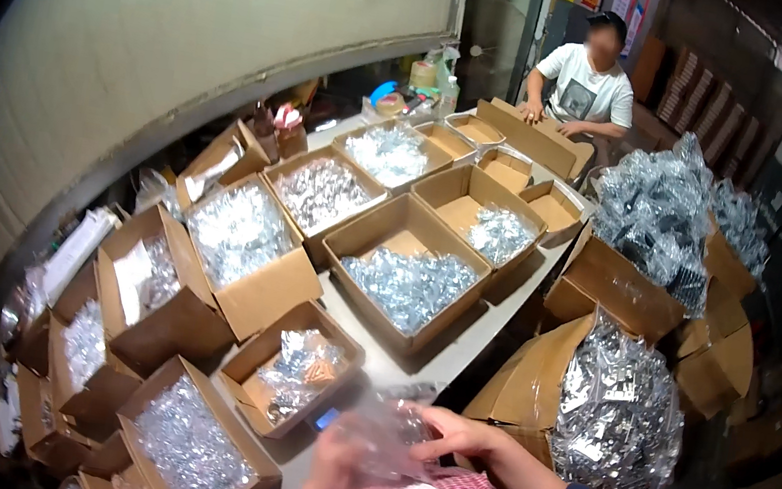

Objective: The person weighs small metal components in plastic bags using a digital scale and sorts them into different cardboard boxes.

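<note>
In front of my apron, a clear plastic bag [391, 437] is held up between my two hands. My left hand [341, 460] is closed at the bag's left side, smeared by motion. My right hand [451, 436] bends its fingers round the bag's right side. What is inside the bag is too blurred to make out. Just beyond my left hand stands an open cardboard box [234, 378] with small clear packets and some copper-coloured pieces. A small blue thing [326, 419] lies beside my left hand.
Several open cardboard boxes of shiny packets cover the white table [384, 360]. At the right stand a large carton [522, 386] full of bagged metal parts and a heap of clear bags [654, 208]. Across the table, a person [586, 87] handles a cardboard box [533, 136].
</note>
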Demonstrator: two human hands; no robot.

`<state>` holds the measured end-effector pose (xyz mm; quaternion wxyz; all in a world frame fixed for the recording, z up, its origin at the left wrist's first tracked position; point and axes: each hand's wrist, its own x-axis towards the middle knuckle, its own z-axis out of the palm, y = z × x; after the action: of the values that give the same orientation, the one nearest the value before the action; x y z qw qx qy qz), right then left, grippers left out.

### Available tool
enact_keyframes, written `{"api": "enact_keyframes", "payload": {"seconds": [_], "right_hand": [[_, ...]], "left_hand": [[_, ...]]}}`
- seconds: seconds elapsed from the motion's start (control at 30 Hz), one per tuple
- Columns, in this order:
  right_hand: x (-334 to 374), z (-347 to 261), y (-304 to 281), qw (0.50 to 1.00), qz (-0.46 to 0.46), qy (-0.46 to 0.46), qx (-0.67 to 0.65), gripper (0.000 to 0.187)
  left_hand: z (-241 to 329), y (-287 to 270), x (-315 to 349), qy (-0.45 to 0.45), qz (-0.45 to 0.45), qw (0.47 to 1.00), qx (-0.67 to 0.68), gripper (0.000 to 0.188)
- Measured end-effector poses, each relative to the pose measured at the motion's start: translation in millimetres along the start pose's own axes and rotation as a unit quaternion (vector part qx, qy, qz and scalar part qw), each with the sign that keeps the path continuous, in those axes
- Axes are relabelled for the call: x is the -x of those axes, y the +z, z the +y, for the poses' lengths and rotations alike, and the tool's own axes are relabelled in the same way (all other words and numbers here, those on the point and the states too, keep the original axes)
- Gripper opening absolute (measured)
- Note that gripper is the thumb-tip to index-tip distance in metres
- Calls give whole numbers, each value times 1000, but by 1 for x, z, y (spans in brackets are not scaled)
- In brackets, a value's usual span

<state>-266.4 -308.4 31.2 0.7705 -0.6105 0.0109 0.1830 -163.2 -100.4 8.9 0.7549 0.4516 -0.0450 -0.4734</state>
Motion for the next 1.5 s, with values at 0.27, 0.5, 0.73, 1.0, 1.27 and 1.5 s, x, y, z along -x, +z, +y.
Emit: {"api": "enact_keyframes", "payload": {"seconds": [0.27, 0.5, 0.73, 1.0, 1.27, 1.5], "right_hand": [[-55, -45, -9, 980, 106, -29, -167, 60], [-91, -99, -63, 968, -2, -136, -212, 50], [-174, -163, -48, 908, -11, -154, 390, 42], [-239, -154, -60, 973, -76, -50, 211, 48], [-277, -129, -36, 847, -71, -242, 469, 38], [-251, -82, -42, 627, -146, -355, 678, 38]], "left_hand": [[6, -86, -25, -93, 32, 934, 344, 42], [51, -134, 19, 98, 155, 912, 368, 52], [70, -149, 89, 295, 368, 851, 231, 42], [18, -133, 90, 287, 423, 810, 288, 38], [-9, -149, 152, 384, 443, 740, 330, 41], [7, -128, 122, 346, 465, 757, 302, 35]]}}
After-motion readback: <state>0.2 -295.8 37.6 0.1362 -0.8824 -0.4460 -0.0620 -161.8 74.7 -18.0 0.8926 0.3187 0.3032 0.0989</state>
